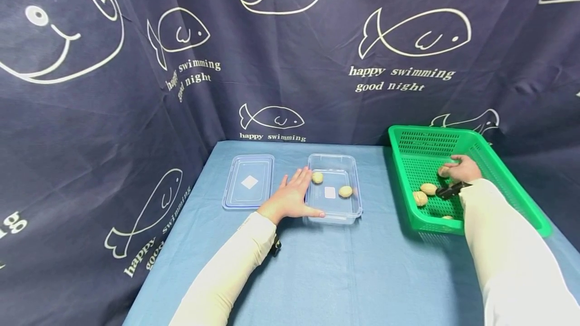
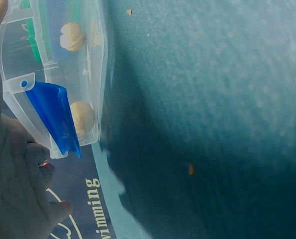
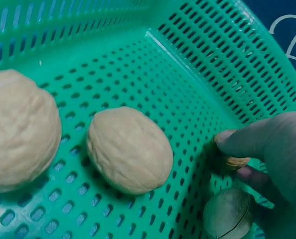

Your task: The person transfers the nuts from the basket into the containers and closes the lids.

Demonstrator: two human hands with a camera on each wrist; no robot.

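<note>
My right hand (image 1: 465, 170) is down inside the green basket (image 1: 435, 225). Its thumb and fingers pinch a walnut (image 3: 236, 162) near the basket floor. Just beneath those fingers sits a walnut with a dark seam (image 3: 226, 214), and two pale walnuts (image 3: 130, 149) rest further off. With fingers spread and fairly straight, my left hand (image 1: 292, 199) touches the left side of a clear plastic container (image 1: 335, 219). Inside that container are two walnuts, a rear one (image 1: 317, 177) and a front one (image 1: 346, 191). A blue clip flap (image 2: 53, 117) hangs from its side.
The container's clear lid (image 1: 234, 196) with a blue edge lies flat on the table, left of the container. Blue cloth (image 1: 353, 275) covers the table, with small brown crumbs (image 2: 191, 169) on it. A dark fish-print curtain (image 1: 317, 64) hangs behind and at the left.
</note>
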